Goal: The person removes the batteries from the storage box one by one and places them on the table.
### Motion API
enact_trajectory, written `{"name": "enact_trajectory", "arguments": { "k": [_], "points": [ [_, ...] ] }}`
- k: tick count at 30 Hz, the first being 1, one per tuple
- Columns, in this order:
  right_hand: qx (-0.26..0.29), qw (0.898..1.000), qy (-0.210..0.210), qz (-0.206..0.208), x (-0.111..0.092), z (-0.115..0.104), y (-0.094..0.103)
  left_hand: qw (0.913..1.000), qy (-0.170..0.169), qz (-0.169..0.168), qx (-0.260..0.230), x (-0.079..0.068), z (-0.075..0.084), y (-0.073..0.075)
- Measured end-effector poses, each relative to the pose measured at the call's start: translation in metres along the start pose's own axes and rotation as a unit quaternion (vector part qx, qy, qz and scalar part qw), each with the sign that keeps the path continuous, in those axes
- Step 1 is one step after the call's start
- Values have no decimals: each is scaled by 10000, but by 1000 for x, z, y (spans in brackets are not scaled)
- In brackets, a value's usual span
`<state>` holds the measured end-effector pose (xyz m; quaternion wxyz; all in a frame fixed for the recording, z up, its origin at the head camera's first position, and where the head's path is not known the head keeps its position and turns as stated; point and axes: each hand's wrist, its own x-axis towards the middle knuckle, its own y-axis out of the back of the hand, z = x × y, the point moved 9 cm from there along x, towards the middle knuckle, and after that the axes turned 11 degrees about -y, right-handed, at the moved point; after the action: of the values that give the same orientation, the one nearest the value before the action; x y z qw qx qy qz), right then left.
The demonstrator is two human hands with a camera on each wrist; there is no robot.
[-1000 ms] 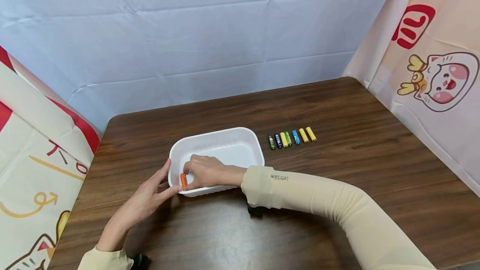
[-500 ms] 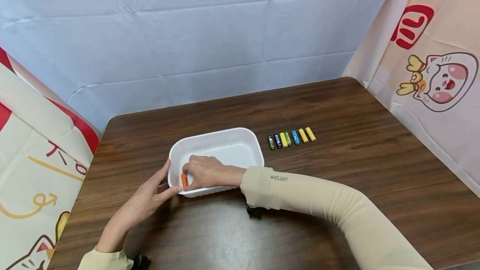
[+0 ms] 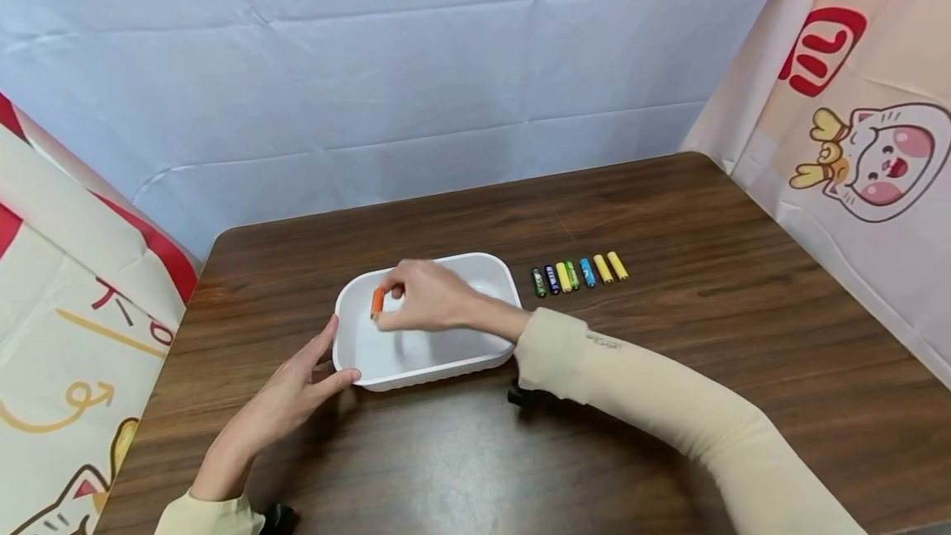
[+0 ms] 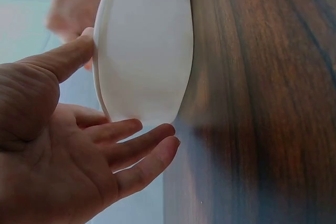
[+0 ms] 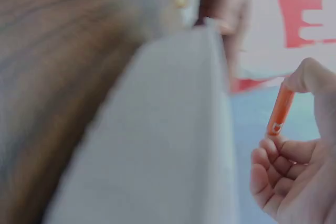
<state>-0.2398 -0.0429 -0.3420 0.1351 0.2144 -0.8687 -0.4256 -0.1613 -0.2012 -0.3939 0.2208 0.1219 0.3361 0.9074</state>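
Note:
My right hand (image 3: 429, 295) pinches an orange battery (image 3: 377, 301) end to end between thumb and fingertip, raised over a white plastic tray (image 3: 438, 372). In the right wrist view the orange battery (image 5: 281, 109) shows a small pale logo near one end, and the other fingers curl inward. At the tray's near left corner is my left hand (image 3: 293, 390). Its thumb touches the rim and its other fingers spread along the outside of the end wall, as the left wrist view shows. No other battery is visible inside the tray, though my right hand covers part of it.
Right of the tray several batteries lie in a row: a dark green one (image 3: 538, 281), a purple one (image 3: 552, 279), a blue one (image 3: 588, 272), plus yellow and green ones. The brown wooden table (image 3: 669, 337) backs onto a pale cloth (image 3: 416, 89).
The orange battery has come up from the tray's near left corner in my right hand, moving away from me and slightly right. My left hand stays at the tray's corner.

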Motion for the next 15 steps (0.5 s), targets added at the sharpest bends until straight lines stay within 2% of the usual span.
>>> {"name": "enact_trajectory", "arguments": {
  "k": [6,11,15],
  "points": [
    [861,9952,288,374,-21,26,69,10000,30,21,77,-1,0,0],
    [935,9940,200,539,-42,62,114,10000,2,4,26,-2,0,0],
    [824,9945,-17,645,-59,100,144,10000,-12,-6,36,-1,0,0]
  ]
}}
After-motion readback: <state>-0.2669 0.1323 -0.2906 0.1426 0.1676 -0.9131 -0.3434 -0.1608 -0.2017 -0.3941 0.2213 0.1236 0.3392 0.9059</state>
